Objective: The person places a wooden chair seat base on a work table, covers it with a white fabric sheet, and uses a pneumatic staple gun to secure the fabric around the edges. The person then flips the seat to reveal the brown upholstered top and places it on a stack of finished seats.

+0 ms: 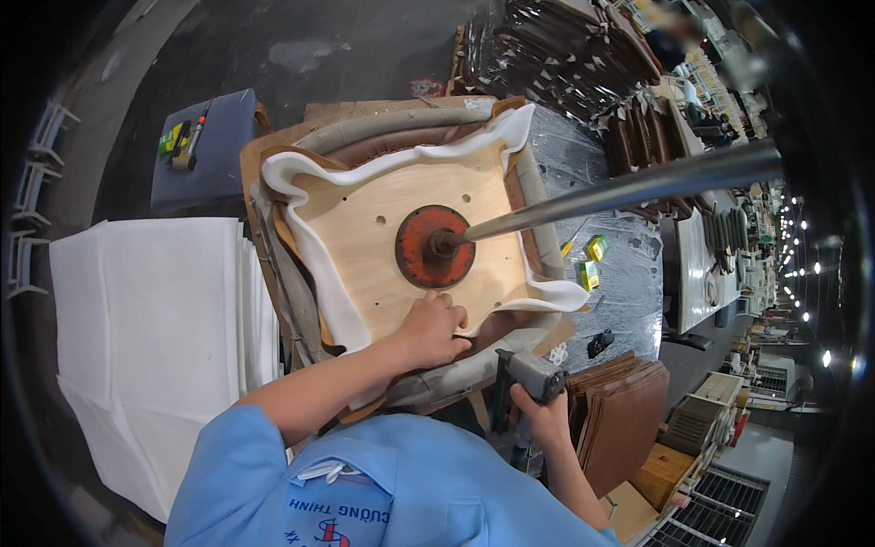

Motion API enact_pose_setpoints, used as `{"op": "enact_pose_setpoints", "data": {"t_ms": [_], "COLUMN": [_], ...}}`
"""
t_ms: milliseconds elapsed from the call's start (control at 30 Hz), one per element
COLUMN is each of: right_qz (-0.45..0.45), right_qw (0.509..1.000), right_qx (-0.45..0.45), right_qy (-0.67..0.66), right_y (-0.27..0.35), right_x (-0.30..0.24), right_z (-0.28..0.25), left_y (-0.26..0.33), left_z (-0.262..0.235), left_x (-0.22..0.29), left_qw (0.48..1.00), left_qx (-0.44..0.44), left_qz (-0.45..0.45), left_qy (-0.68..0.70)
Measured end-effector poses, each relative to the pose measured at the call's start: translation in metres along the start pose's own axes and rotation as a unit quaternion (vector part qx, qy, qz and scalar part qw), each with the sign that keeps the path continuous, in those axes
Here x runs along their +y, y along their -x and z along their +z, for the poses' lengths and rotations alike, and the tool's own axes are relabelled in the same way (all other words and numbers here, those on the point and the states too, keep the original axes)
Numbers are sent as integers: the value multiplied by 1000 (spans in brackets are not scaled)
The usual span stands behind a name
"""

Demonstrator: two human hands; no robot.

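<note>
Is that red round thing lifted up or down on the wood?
Down: the red disc sits on the wooden board, with no gap showing around its edge.

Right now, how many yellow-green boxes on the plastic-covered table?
2: one box right of the wooden panel, the other box just below it in view. More may be hidden behind the metal rod.

Tan is noted on the board (357, 251), red on the disc (417, 253), white on the foam (326, 283), grey-black on the tool (536, 376).
</note>
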State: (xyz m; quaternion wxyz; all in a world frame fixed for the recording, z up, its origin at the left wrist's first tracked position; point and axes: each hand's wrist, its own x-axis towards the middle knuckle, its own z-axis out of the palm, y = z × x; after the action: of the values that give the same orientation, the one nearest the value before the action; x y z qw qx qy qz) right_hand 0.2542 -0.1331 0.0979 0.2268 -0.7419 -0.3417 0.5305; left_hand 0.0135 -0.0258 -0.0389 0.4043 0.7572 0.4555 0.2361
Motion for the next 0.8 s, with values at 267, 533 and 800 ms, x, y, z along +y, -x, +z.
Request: {"op": "enact_pose_setpoints", "data": {"t_ms": [267,533,800], "right_qz": [-23,-23,-39], "right_qw": [997,990,987], "right_qx": [-46,-86,-103], "right_qy": [50,110,115], "right_y": [-41,-75,-82], "right_x": [-8,-25,-28], "right_z": [-12,-15,-18], "left_y": [-25,-24,-14], "left_z": [44,50,61], "left_x": [17,31,27], "left_qw": [990,990,991], "left_qx": [59,55,124], "left_qz": [-3,-48,-14], "left_qy": [-131,-124,-43]}}
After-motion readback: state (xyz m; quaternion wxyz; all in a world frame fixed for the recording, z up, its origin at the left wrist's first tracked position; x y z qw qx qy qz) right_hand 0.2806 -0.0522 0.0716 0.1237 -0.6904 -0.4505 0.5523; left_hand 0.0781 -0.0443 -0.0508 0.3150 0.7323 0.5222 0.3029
